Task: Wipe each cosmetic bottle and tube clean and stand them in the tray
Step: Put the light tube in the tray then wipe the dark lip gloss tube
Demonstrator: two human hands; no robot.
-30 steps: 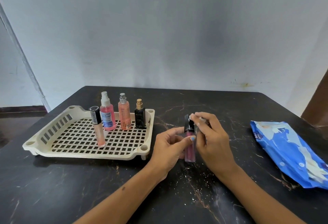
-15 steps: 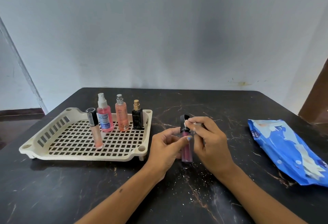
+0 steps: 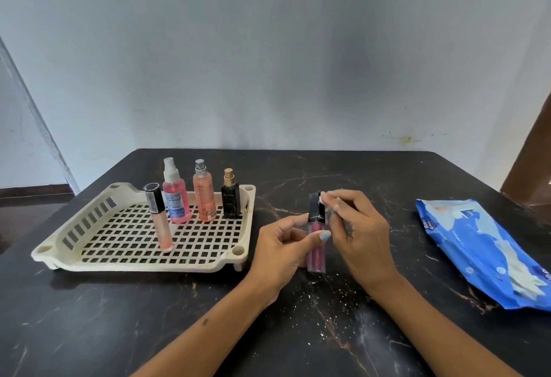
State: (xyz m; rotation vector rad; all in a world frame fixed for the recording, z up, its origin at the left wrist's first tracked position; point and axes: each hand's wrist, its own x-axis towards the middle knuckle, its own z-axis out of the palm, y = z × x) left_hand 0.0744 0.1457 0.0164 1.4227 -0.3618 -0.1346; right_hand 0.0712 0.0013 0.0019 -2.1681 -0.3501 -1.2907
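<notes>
My left hand (image 3: 278, 250) grips a pink lip-gloss tube (image 3: 316, 254) with a black cap, upright above the dark table. My right hand (image 3: 359, 233) pinches a small white wipe (image 3: 325, 201) against the cap. A cream slotted tray (image 3: 89, 221) sits at left. In it stand a peach gloss tube (image 3: 159, 218), a pink spray bottle (image 3: 176, 194), an orange spray bottle (image 3: 204, 194) and a small black perfume bottle (image 3: 230, 197).
A blue pack of wet wipes (image 3: 483, 251) lies at the right of the black marble table (image 3: 89, 326). White specks dot the table below my hands. A grey wall stands behind the table's far edge.
My right hand's fingers have slid the wipe along the cap of the pink tube. My left hand keeps the tube upright. The tray's bottles have not moved.
</notes>
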